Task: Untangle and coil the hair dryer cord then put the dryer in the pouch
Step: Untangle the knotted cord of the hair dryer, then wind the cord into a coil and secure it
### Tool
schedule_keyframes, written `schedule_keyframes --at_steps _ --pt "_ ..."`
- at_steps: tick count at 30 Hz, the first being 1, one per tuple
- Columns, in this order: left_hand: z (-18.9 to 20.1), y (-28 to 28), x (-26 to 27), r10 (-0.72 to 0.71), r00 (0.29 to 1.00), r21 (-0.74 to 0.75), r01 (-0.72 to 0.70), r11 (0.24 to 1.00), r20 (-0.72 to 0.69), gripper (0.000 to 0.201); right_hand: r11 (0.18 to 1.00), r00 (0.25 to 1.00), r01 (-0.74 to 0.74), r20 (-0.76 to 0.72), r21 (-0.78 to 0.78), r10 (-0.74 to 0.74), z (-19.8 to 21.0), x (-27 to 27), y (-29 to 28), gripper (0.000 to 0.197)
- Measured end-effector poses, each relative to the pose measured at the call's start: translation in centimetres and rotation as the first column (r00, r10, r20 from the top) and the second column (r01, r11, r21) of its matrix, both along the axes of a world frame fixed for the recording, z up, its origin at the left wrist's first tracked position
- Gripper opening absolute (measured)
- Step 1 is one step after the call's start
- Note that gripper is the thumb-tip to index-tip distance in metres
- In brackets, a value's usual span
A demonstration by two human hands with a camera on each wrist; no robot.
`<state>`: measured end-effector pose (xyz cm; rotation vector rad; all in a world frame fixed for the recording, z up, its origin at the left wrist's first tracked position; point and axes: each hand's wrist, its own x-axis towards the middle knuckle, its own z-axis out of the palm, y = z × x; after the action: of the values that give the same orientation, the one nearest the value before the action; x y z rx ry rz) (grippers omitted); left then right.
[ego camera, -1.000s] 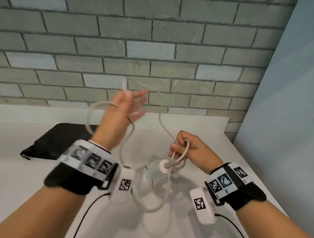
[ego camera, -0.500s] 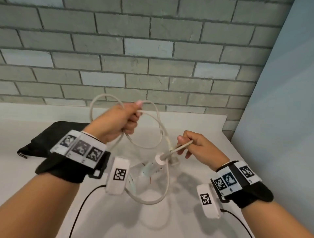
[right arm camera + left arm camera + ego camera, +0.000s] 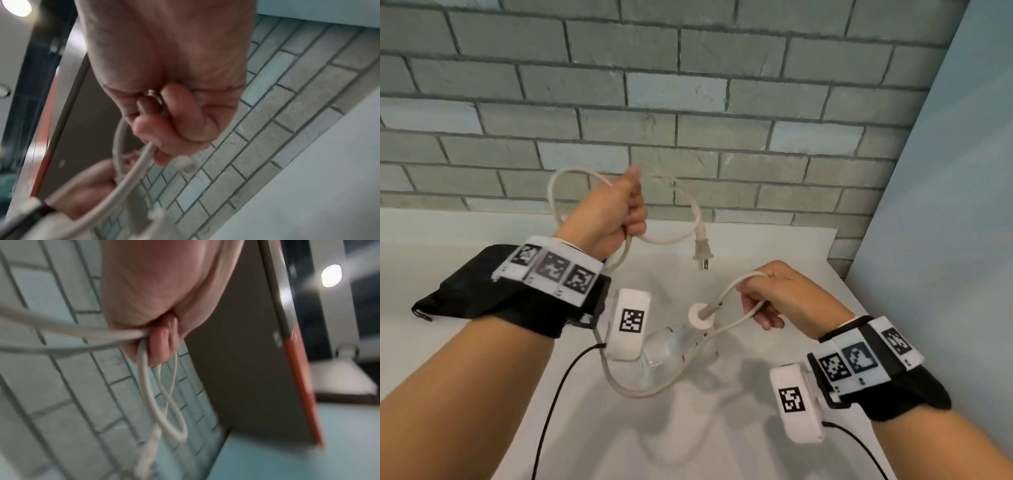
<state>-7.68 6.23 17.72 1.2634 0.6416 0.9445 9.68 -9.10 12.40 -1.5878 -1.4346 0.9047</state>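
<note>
The left wrist camera [image 3: 629, 323] hides much of the hair dryer [image 3: 674, 346].

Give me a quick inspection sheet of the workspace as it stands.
Surface: white table, partly bare.
Job's things: hair dryer lies on the table; cord looped in the air, plug dangling; black pouch lies far left.
Clutter: nothing seen.
Hands: left hand grips cord loops; right hand holds cord near the dryer.
Cables: black wrist-camera leads.
Surroundings: grey brick wall, pale panel on the right.

Head view looks down from above; wrist views look up close, sharing the brick wall [image 3: 688, 85].
</note>
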Motion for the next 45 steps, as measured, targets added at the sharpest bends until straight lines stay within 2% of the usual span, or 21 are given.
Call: schedule_keyframes --at_steps 2,3,6,9,14,18,21,22,25,26,28,29,30,33,35,36,38,40,42,43,45 --pt "-2.4 1.2 1.0 0.009 0.970 -0.019 -0.014 1.000 -0.243 0.036 0.998 0.976 -0.018 -0.214 0.058 0.030 0.7 0.3 -0.2 0.037" --pt "-3.8 1.5 1.4 -0.022 0.920 -0.025 0.014 1.000 -0.390 0.032 0.995 0.949 -0.027 -0.311 0.094 0.055 1.0 0.6 -0.3 0.033" --pt "-7.7 2.2 2.3 -0.156 0.701 -0.106 0.115 0.988 -0.696 0.018 0.981 0.902 -0.033 -0.417 0.189 0.111 1.8 1.1 -0.3 0.015" --pt "-9.9 1.9 2.9 -0.254 0.632 -0.211 0.145 0.967 -0.732 0.032 0.967 0.949 0.037 -0.311 0.252 0.045 2.6 1.2 -0.1 0.022" --pt "-11.5 0.2 3.2 -0.303 0.374 -0.224 0.239 0.945 -0.877 0.120 0.925 0.961 0.188 -0.255 0.331 -0.104 4.5 1.1 1.1 0.022" --pt "-11.1 -1.9 2.8 -0.383 0.439 -0.334 0.188 0.924 -0.813 0.116 0.876 0.953 0.278 -0.224 0.395 -0.202 5.6 1.4 2.1 0.023" --pt "-11.3 -3.1 1.9 -0.404 0.367 -0.368 0.168 0.915 -0.838 0.114 0.843 0.947 0.321 -0.160 0.432 -0.278 6.5 1.6 2.3 0.022" --pt "-11.5 -3.1 1.6 -0.422 0.380 -0.376 0.193 0.907 -0.823 0.115 0.828 0.938 0.344 -0.136 0.443 -0.318 6.8 1.8 2.4 0.020" --pt "-12.1 -2.0 1.0 -0.446 0.687 -0.502 0.136 0.854 -0.573 0.103 0.794 0.904 0.424 -0.149 0.435 -0.401 7.2 2.0 2.7 0.019" --pt "-12.1 -1.6 0.8 -0.387 0.760 -0.528 0.068 0.846 -0.522 0.102 0.810 0.909 0.417 -0.167 0.413 -0.383 7.2 1.8 2.7 0.020" --pt "-11.5 -1.7 1.0 -0.243 0.828 -0.509 -0.059 0.859 -0.505 0.103 0.864 0.939 0.343 -0.137 0.368 -0.315 7.1 1.0 2.7 0.021" --pt "-10.9 -2.1 1.2 -0.209 0.817 -0.454 -0.071 0.888 -0.537 0.101 0.885 0.953 0.304 -0.103 0.353 -0.286 6.9 0.6 2.6 0.021" --pt "-10.3 -2.5 1.3 -0.208 0.759 -0.377 -0.052 0.925 -0.617 0.100 0.896 0.959 0.281 -0.074 0.345 -0.272 6.6 0.3 2.6 0.021" --pt "-9.0 -3.6 1.2 -0.165 0.440 -0.126 0.117 0.985 -0.883 0.101 0.894 0.956 0.290 -0.052 0.340 -0.290 6.0 0.3 2.4 0.020" --pt "-9.0 -2.7 1.2 -0.050 0.364 -0.005 0.122 0.993 -0.930 0.099 0.908 0.958 0.286 -0.063 0.307 -0.281 5.9 0.4 2.0 0.019" --pt "-9.0 -2.0 1.2 -0.010 0.401 0.020 0.070 0.997 -0.916 0.094 0.919 0.963 0.271 -0.072 0.287 -0.261 5.8 0.4 1.8 0.019" --pt "-9.2 -0.7 1.6 0.044 0.649 -0.037 -0.110 0.993 -0.759 0.084 0.942 0.977 0.209 -0.091 0.263 -0.191 5.8 0.3 1.2 0.019" --pt "-9.3 0.3 1.9 0.136 0.873 -0.251 -0.279 0.927 -0.468 0.076 0.962 0.988 0.132 -0.107 0.239 -0.109 5.8 0.1 0.6 0.019" --pt "-9.3 0.9 1.9 0.198 0.965 -0.496 -0.260 0.829 -0.174 0.069 0.978 0.995 0.043 -0.096 0.205 -0.024 5.7 0.0 0.1 0.019" --pt "-9.2 1.1 1.9 0.221 0.975 -0.586 -0.199 0.786 -0.034 0.069 0.984 0.997 -0.012 -0.072 0.177 0.025 5.5 0.0 -0.1 0.018" --pt "-9.3 1.7 1.6 0.207 0.973 -0.669 -0.086 0.738 0.103 0.079 0.988 0.992 -0.126 0.015 0.087 0.125 5.2 0.2 -0.5 0.015"
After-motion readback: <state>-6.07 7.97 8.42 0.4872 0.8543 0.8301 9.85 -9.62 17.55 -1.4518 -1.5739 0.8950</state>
